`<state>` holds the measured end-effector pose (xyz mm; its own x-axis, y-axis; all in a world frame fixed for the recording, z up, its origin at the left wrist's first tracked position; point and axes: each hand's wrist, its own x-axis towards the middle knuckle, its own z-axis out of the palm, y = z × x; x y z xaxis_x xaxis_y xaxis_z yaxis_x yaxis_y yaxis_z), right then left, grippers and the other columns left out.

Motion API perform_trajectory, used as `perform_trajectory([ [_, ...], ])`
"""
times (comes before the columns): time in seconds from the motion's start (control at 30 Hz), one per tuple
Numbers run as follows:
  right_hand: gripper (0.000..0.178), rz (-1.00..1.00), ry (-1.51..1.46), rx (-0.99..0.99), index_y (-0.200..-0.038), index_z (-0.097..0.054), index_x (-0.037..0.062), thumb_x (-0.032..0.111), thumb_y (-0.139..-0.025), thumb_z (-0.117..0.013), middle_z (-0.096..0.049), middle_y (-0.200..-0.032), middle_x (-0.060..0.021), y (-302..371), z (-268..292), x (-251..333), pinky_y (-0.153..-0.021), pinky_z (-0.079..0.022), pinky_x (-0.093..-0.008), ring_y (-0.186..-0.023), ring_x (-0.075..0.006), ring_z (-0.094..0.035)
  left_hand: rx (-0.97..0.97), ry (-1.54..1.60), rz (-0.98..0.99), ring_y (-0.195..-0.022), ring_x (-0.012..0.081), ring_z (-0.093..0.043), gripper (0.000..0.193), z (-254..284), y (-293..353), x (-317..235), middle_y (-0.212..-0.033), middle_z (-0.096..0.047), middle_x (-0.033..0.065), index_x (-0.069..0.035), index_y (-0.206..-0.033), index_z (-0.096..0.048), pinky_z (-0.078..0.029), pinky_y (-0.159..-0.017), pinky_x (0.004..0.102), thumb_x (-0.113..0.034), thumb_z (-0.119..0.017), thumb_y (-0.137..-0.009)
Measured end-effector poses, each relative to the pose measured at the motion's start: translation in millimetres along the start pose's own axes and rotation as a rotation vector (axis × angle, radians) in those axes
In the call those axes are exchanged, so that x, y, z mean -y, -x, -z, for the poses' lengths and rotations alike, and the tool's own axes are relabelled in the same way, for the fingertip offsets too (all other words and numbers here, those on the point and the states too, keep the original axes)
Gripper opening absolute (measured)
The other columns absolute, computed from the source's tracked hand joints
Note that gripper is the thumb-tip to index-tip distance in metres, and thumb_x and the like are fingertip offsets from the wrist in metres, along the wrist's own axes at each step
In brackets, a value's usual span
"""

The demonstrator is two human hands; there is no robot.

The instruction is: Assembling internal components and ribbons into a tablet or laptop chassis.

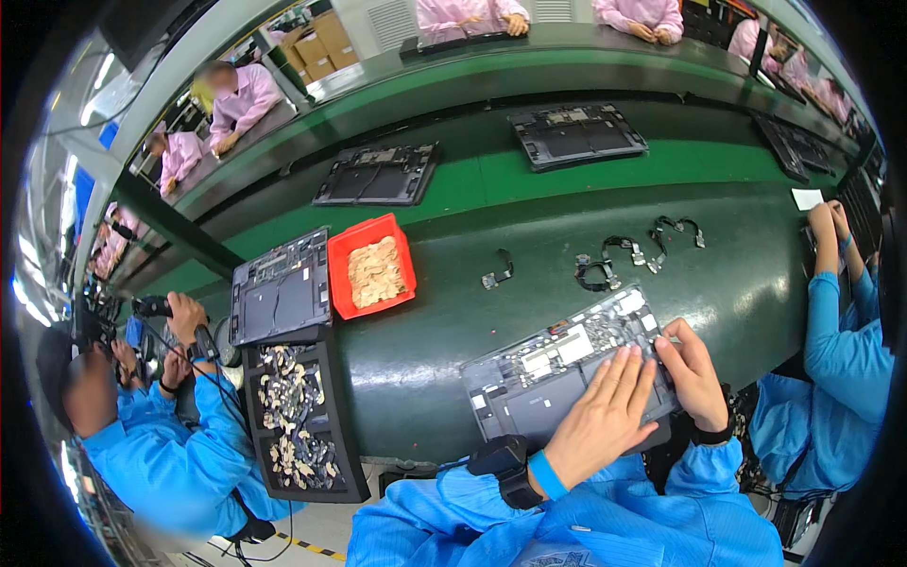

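Two hands of mine rest on one opened laptop chassis lying tilted at the near edge of the dark green worktop. Going from the left: a co-worker in a blue smock holds a handheld driver tool; beside that, a black tray of small metal parts sits below a second opened chassis, and a red bin of pale flat pieces touches that chassis on its right. Mid-worktop, several loose black cable pieces lie well apart from my work. My left hand, wrist strap and blue cuff showing, lies flat on the chassis with its grip apart, fingers spread and closed on nothing. My right hand sits just beside it at the chassis's right edge, fingers curled down onto the board; I cannot tell whether its grip pinches anything. Far right, another blue-sleeved person reaches toward the worktop. Beyond, two more chassis ride the green belt.
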<state>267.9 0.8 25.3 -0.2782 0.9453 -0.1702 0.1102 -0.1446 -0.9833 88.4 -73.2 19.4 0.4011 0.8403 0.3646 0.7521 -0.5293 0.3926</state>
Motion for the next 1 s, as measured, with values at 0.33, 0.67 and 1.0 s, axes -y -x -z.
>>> perform_trajectory([
  [0.33,0.023,0.212,0.147,-0.337,-0.116,-0.066,0.0068,0.026,-0.105,-0.059,-0.061,-0.097,0.0073,-64,137,79,-0.080,-0.040,-0.0182,-0.088,-0.0019,-0.052,-0.648,0.918,-0.125,-0.086,0.0230,-0.071,0.019,115,42,13,-0.094,-0.075,0.0123,0.000,-0.094,-0.073,-0.050,-0.074,0.0369,-0.019,-0.075,-0.092],
  [0.67,0.024,0.130,-0.226,-0.456,-0.109,-0.069,0.0040,0.026,-0.104,-0.061,-0.074,-0.106,-0.0085,-319,397,23,-0.087,-0.057,-0.0420,-0.093,-0.0218,-0.069,-1.771,-0.690,-0.242,-0.080,-0.0048,-0.059,0.044,152,155,-9,-0.117,-0.062,-0.0132,-0.012,-0.139,-0.046,-0.039,-0.061,0.0225,-0.015,-0.061,-0.098],
  [1.0,0.042,0.402,0.443,-0.791,-0.117,-0.070,-0.0027,0.035,-0.100,-0.065,-0.074,-0.105,-0.0070,-441,448,-6,-0.083,-0.050,-0.0328,-0.093,-0.0187,-0.066,-1.132,0.626,-0.818,-0.048,-0.0040,-0.044,0.050,193,16,11,-0.063,-0.057,-0.0161,-0.024,-0.128,-0.063,-0.029,-0.048,0.0225,0.000,-0.068,-0.084],
])
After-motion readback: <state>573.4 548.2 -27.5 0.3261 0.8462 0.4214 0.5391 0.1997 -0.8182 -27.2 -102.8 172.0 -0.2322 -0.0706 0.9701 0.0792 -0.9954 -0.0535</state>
